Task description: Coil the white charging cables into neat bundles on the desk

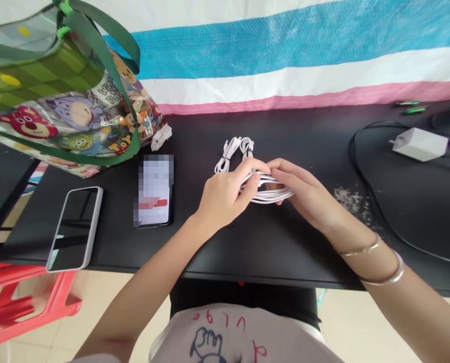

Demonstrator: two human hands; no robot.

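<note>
A white T-shirt [209, 338] with red lettering and a blue line drawing is filling the bottom of the view, and both forearms are reaching out from it over a black tabletop [270, 247]. The left hand [222, 196] and the right hand [304, 191] are curled almost shut, fingertips nearly meeting, and both are gripping loops of a white cable [273, 194] between them. The rest of the cable is sitting just past the hands at 11 o'clock as a looped bundle [232, 154]. Two metal bangles [398, 269] are circling the right wrist. Pale crumbs [351, 199] are scattering across the tabletop at 3 o'clock, while a white charger [419, 143] and its black cord [355, 146] are lying at 2 o'clock, with two small green-and-black items [408, 107] along the far edge. At 9 o'clock, a phone with a pixelated screen [152, 189] is lying face up, and a second phone [75, 229] in a pale case is showing a dark screen farther out. At 10 o'clock, a clear cartoon-printed tote bag [58, 116] with green handles is resting beside a crumpled white wrapper [160, 137]. A red plastic stool [28, 302] is standing at 8 o'clock on the tiled floor [345, 322], and a blue, white and pink striped tarp [285, 65] is hanging behind the tabletop
</note>
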